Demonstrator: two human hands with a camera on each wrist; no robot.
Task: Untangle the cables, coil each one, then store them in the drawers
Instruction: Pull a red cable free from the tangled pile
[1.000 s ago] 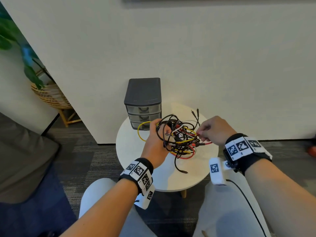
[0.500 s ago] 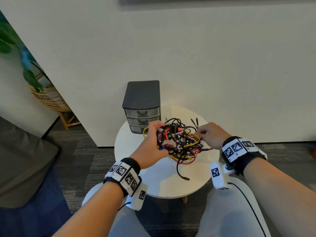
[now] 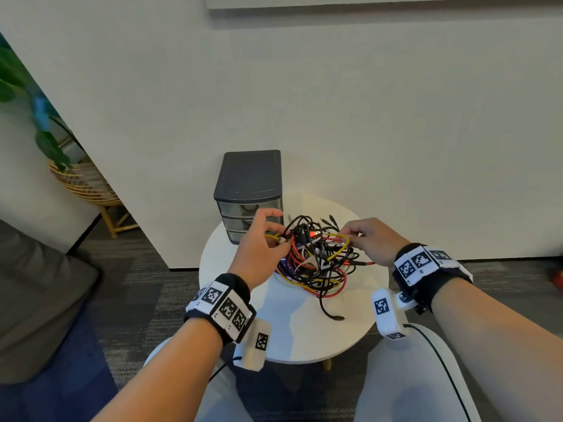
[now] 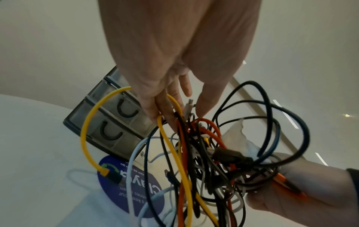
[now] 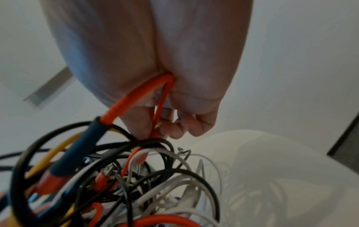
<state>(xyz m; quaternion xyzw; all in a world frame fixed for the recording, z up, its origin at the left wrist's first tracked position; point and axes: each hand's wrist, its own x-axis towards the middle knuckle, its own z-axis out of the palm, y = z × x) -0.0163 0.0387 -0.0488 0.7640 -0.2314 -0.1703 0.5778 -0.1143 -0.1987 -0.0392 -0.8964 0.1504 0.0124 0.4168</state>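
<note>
**Left hand loosens at the tangle, right hand keeps its pinch**

Head view: half a second ago the left hand [image 3: 259, 254] was wrapped on the left side of the cables [image 3: 316, 260]; now its index finger is lifted and the thumb and other fingers pinch a strand at the tangle's left edge. The right hand [image 3: 371, 242] stays at the right side, fingers curled on a strand. The tangle sits on the round desk [image 3: 292, 333], just in front of the drawers [image 3: 248, 190], which stand at the desk's far left edge against the wall. Bare desk lies toward the person; one black end trails there.

Left wrist view: the fingers [image 4: 161, 110] touch a yellow cable [image 4: 87, 130] and a grey plug. A blue sticker [image 4: 136, 188] lies under the cables; two drawer fronts are shut.

Right wrist view: the right hand [image 5: 170, 122] grips an orange cable [image 5: 136, 98] looped through its fingers, above the tangle.
</note>
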